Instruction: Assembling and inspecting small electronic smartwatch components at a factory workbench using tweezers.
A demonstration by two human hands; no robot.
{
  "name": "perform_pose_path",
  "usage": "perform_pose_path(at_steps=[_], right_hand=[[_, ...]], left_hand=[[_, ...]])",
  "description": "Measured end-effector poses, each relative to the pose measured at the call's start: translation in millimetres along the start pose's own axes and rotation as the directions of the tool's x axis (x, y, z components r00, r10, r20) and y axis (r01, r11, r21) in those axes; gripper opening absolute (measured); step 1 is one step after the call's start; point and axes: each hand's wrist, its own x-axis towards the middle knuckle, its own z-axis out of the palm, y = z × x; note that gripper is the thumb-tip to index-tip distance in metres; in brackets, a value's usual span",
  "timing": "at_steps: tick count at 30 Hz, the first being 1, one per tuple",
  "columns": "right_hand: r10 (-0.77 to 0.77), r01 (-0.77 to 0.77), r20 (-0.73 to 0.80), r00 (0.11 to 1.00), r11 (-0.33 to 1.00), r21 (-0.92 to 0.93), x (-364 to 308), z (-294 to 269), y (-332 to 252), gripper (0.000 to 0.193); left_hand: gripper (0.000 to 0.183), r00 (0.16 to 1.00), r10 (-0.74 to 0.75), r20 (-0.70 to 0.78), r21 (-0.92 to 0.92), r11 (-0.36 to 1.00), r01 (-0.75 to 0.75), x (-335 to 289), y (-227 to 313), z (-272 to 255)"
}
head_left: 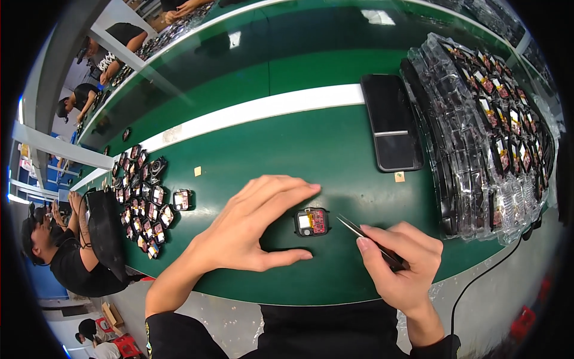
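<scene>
"Tweezers, slim, dark and metallic: which hand had them?"

"The person's bare right hand. Thumb and forefinger were pinched on them, and the fine points aimed leftward, slightly parted."

"Did those points touch anything?"

"As far as I could judge from above, where height was hard to read, they stopped just short of the small black square-cornered case, the one with a white block and a red circuit board inside."

"Where exactly was that case?"

"Face up on the smooth green tabletop, between the tweezers and the person's bare left hand."

"And what did the left hand grip?"

"Nothing. Its thumb and fingers were spread wide, curving round the case from the left, well apart from each other."

"What else lay about?"

"To the left, a loose heap of similar black cases with white and red insides, and one lone black case just beside it. To the right, a tall stack of clear plastic trays bearing similar pieces, with a glossy black rectangular slab near it."

"Anyone close?"

"A black-clad co-worker, beyond the heap."
</scene>
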Motion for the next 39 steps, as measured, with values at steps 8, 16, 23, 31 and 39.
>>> perform_pose_path(at_steps=[8, 16, 23, 31, 39], right_hand=[[-0.008, 0.009, 0.062, 0.998, 1.000, -0.013, 1.4, 1.0, 2.8, 0.020], [-0.008, -0.001, 0.157, 0.988, 0.998, 0.055, -0.6, 1.0, 6.2, 0.017], [-0.043, 0.043, 0.175, 0.984, 0.999, 0.000, -0.3, 8.0, 7.9, 0.020], [-0.075, 0.081, 0.172, 0.982, 0.996, -0.028, -0.1, 10.9, 9.0, 0.022], [-0.188, 0.194, 0.106, 0.976, 0.980, -0.049, -2.8, 12.8, 12.9, 0.027]], left_hand=[[0.058, 1.000, 0.018, -0.004, 0.169, 0.985, -0.017, -3.9, -7.7, 7.5], [0.064, 0.998, -0.026, 0.052, 0.066, 0.998, 0.023, -6.5, 3.5, 11.4], [0.065, 0.998, -0.022, 0.055, 0.062, 0.998, 0.019, -4.2, 1.3, 13.5], [0.066, 0.998, -0.014, 0.067, 0.071, 0.997, 0.009, -2.4, 0.2, 12.3], [0.061, 0.997, -0.048, 0.057, 0.084, 0.996, 0.044, -3.6, 1.8, 10.1]])
